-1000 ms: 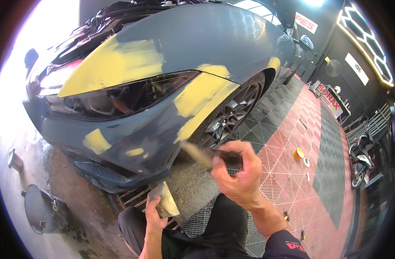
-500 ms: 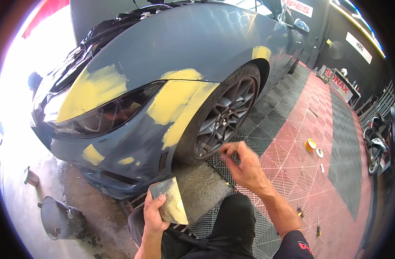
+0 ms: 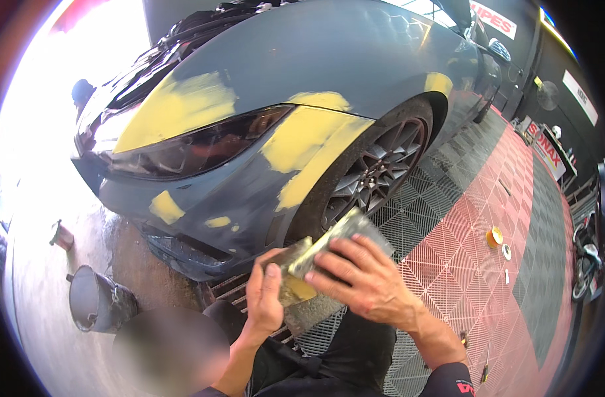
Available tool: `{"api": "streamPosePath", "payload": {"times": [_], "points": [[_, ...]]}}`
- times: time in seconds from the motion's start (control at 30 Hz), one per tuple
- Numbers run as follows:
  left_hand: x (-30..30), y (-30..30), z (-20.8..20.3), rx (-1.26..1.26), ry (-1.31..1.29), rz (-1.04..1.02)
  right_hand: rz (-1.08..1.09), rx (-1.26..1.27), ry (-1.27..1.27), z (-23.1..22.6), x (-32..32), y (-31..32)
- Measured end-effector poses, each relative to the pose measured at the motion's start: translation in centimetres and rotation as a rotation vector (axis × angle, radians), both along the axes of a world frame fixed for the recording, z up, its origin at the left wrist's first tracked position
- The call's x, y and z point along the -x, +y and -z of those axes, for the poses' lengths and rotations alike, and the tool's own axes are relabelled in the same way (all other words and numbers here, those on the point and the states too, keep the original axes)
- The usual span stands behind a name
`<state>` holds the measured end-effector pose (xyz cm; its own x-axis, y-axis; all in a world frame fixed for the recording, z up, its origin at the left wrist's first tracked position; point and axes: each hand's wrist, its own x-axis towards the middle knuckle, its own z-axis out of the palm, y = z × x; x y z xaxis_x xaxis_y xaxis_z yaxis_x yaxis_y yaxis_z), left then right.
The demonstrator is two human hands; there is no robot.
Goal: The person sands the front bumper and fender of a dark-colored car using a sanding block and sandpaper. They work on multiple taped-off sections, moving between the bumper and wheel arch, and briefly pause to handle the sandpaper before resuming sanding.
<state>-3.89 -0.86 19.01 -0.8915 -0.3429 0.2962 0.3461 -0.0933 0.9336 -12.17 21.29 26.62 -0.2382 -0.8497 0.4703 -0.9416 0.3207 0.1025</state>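
From my distant place, I see the left hand [image 3: 266,301] partly closed, with thumb and fingers gripping a flat grey plate smeared with yellow paste [image 3: 296,288]. The right hand [image 3: 359,278] is closed over a thin, greyish, flat spreader with a yellow edge [image 3: 347,227]. Both tools are in front of the lower bumper and the dark spoked wheel [image 3: 375,169]; they overlap in my view, and I cannot tell exactly where they touch.

The dull dark-grey car body [image 3: 316,59] carries yellow patches above and below the headlamp [image 3: 203,149] and near the wheel arch.

The floor has red ribbed plastic tiles [image 3: 441,278] and black ones beside them. On the red part lie an orange roll [image 3: 493,237], a small white ring [image 3: 504,249] and, nearer to the person, a slim screwdriver [image 3: 485,372]. At the left, a dark-grey bucket [image 3: 121,308] stands on wet-looking concrete, near a small can [image 3: 63,237]. Along the right side are a parked motorcycle [image 3: 583,271], a surface with a printed front panel [image 3: 552,157] and dark walls.
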Motion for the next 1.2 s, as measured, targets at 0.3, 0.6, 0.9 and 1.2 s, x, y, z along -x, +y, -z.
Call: {"api": "streamPosePath", "payload": {"times": [0.3, 0.6, 0.9, 1.2], "points": [[2.0, -4.0, 0.1, -0.493, 0.088, -0.164, -0.224, -0.063, -0.048, 1.7, -1.0, -0.7], [-0.8, -5.1, -0.2, -0.858, -0.297, 0.258, -0.087, 0.103, -0.263, 5.4, -2.3, -1.9], [-1.7, -9.0, 0.1, -0.434, -0.260, 0.271, 0.186, -0.071, -0.117, 0.3, -7.2, -5.3], [-3.4, -17.3, 2.3, -0.459, -0.223, 0.147, 0.497, 0.105, -0.683, 0.4, -10.5, -1.7]]}}
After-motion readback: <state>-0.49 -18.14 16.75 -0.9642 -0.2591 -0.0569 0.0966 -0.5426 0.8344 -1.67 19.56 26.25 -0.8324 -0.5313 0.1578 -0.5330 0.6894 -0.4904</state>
